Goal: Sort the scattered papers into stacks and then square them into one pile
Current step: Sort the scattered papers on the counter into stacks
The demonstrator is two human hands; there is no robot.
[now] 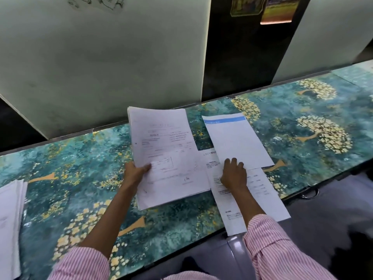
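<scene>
My left hand (135,171) grips the near left edge of a sheaf of printed papers (161,134), thumb on top, lifting it above a larger sheet (177,184) on the desk. My right hand (234,174) rests flat, fingers spread, on a printed sheet (260,199) that hangs over the desk's near edge. Its fingertips touch a blank sheet with a blue header band (236,138) lying farther back. Another stack of papers (10,223) sits at the far left edge.
The desk (80,158) has a teal top patterned with gold trees. Pale partition panels (101,57) and a dark gap stand right behind it. A grey chair part (238,253) is under the near edge.
</scene>
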